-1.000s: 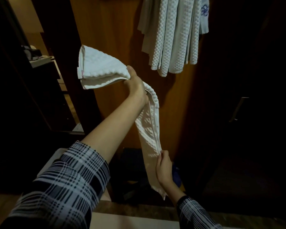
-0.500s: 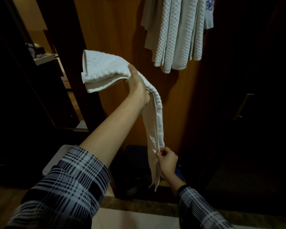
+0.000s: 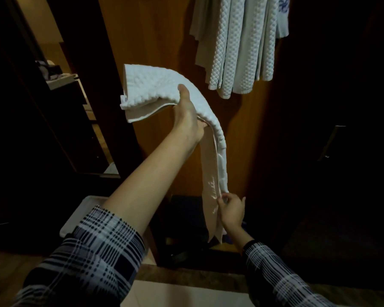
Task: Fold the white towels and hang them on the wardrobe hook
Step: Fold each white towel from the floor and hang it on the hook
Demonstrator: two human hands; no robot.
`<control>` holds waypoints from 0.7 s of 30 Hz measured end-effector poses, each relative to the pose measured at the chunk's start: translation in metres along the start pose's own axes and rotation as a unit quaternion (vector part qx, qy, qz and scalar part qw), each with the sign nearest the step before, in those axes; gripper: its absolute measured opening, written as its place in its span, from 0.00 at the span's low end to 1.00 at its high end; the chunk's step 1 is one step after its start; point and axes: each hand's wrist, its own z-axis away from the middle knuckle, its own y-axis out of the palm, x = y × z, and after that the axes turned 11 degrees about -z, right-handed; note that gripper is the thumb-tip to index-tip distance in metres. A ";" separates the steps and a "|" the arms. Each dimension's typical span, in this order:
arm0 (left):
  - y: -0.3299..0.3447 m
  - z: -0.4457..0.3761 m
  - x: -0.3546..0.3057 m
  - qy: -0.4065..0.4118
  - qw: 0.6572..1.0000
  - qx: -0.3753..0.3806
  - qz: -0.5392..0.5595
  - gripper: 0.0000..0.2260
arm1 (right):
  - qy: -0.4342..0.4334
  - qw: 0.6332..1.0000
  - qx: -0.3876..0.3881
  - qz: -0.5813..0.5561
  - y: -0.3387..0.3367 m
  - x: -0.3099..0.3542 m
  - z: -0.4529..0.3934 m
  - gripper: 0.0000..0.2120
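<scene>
A white waffle-weave towel (image 3: 155, 89), folded into a long narrow strip, bends over my left hand (image 3: 187, 120), which grips it near its upper end with the thumb on top. The short end sticks out to the left; the long end hangs straight down. My right hand (image 3: 231, 210) pinches the hanging part close to its lower end, in front of the wooden wardrobe panel (image 3: 146, 36). Several white towels (image 3: 237, 45) hang at the top of the panel; the hook itself is out of view.
A dark door with a metal handle (image 3: 330, 142) stands at the right. At the left a dark doorway leads to a shelf with items (image 3: 58, 78). A white tray-like object (image 3: 82, 213) lies under my left forearm. Dark objects fill the wardrobe floor below the towel.
My right hand has slid up the hanging end, from a flat hold lower down to a pinch. The hanging part now falls straighter and narrower. My left hand keeps its grip.
</scene>
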 end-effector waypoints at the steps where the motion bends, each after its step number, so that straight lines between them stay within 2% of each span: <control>1: -0.001 0.000 -0.001 0.004 1.000 0.006 0.006 0.29 | 0.002 1.000 -0.004 -0.011 -0.001 0.001 0.000 0.07; 5: -0.017 -0.009 -0.015 0.021 0.998 -0.003 0.063 0.28 | -0.002 0.996 -0.060 -0.066 -0.026 0.008 -0.016 0.08; 7: -0.035 -0.017 -0.020 0.029 0.993 -0.042 0.103 0.27 | -0.058 0.994 -0.077 -0.043 -0.046 0.013 -0.030 0.07; 11: -0.076 -0.030 -0.015 0.035 0.981 -0.125 0.143 0.29 | -0.174 0.983 -0.045 0.042 -0.077 0.019 -0.045 0.06; 13: -0.098 -0.032 -0.010 0.035 0.972 -0.149 0.176 0.30 | -0.213 0.974 -0.073 0.037 -0.088 0.025 -0.048 0.05; 15: -0.118 -0.029 0.004 0.069 0.952 -0.165 0.247 0.31 | -0.281 0.954 -0.088 0.051 -0.096 0.038 -0.050 0.09; 16: -0.125 -0.024 0.016 0.095 0.945 -0.156 0.273 0.31 | -0.317 0.942 -0.089 0.061 -0.100 0.045 -0.051 0.10; 18: -0.123 -0.012 0.048 0.110 0.956 -0.123 0.244 0.29 | -0.392 0.913 -0.091 0.067 -0.107 0.063 -0.054 0.12; 21: -0.106 0.001 0.093 0.084 0.980 -0.042 0.174 0.32 | -0.481 0.870 -0.102 0.032 -0.114 0.087 -0.055 0.04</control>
